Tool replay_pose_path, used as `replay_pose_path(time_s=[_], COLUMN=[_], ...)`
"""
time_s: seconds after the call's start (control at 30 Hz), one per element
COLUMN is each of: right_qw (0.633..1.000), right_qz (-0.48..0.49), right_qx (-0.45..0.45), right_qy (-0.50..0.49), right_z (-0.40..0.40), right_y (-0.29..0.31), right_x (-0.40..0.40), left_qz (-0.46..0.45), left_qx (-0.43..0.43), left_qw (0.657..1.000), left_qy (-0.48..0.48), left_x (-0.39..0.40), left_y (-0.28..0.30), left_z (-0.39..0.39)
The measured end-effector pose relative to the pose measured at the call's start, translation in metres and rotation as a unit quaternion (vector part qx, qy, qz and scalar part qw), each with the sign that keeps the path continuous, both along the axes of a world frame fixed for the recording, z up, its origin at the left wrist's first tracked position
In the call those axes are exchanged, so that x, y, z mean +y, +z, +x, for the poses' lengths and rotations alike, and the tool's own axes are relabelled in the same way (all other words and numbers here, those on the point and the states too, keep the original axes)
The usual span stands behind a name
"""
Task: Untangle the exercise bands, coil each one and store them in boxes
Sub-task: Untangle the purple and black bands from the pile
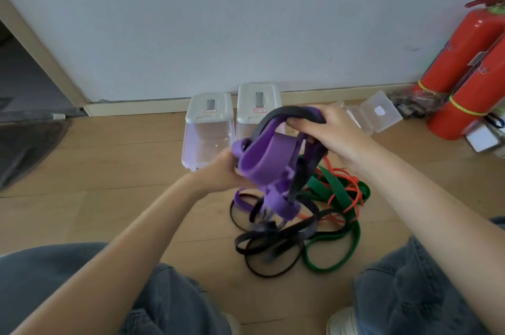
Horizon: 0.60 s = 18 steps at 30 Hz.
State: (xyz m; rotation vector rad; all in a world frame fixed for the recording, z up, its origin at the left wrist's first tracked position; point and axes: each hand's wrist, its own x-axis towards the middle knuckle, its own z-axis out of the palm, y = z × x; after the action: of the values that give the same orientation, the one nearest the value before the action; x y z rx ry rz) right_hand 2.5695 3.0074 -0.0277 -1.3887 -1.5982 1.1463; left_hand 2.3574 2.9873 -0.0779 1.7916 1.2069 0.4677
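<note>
Untangling step: your right hand [332,135] clamps black-and-purple strands, left hand [222,170] pinches the wide purple rubber band [262,159]; next, probably tease purple free.

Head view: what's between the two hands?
Head view: the wide purple band with a black band spans from the left hand to the right hand; both grip it.

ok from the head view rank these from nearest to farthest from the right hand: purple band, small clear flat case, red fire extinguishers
1. The wide purple rubber exercise band: gripped at its top by the right hand, hanging to its left.
2. The small clear flat plastic case: lying open on the floor just right of that hand.
3. The two red fire extinguishers: far right, against the wall.
</note>
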Motion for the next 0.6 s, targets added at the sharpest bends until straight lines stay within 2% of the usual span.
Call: replay_pose_path(time_s=[0.03,0.1,0.17,0.23,0.3,0.37,0.43,0.53,0.6], right_qw=[0.999,0.994,0.983,0.985,0.985,0.973,0.968,0.979,0.987], right_qz=[-0.008,-0.035,-0.063,-0.085,-0.145,-0.223,-0.236,-0.147,-0.050], right_qx=[0.032,0.105,0.149,0.068,-0.014,-0.017,-0.054,-0.130,-0.148], right_qy=[0.010,-0.001,-0.085,-0.136,-0.091,-0.052,-0.067,-0.062,0.043], right_z=[-0.004,-0.005,0.001,0.012,0.021,0.025,0.028,0.025,0.015], right_y=[0.002,0.004,0.003,-0.001,-0.007,-0.010,-0.012,-0.010,-0.011], right_x=[0.000,0.001,0.008,0.014,0.014,0.010,0.009,0.006,0.000], left_qz=[0.031,0.029,-0.011,-0.058,-0.065,-0.058,-0.037,0.001,0.014], left_qx=[-0.032,-0.087,-0.121,-0.116,-0.122,-0.157,-0.166,-0.112,-0.068], left_qw=[0.999,0.994,0.984,0.980,0.978,0.972,0.967,0.980,0.992], left_qy=[-0.002,0.064,0.126,0.153,0.159,0.166,0.187,0.168,0.106], left_x=[-0.002,-0.003,0.005,0.015,0.020,0.020,0.022,0.020,0.016], left_y=[-0.006,-0.008,-0.005,-0.001,0.008,0.018,0.026,0.039,0.045], left_z=[0.010,0.021,0.018,0.002,-0.013,-0.022,-0.027,-0.026,-0.018])
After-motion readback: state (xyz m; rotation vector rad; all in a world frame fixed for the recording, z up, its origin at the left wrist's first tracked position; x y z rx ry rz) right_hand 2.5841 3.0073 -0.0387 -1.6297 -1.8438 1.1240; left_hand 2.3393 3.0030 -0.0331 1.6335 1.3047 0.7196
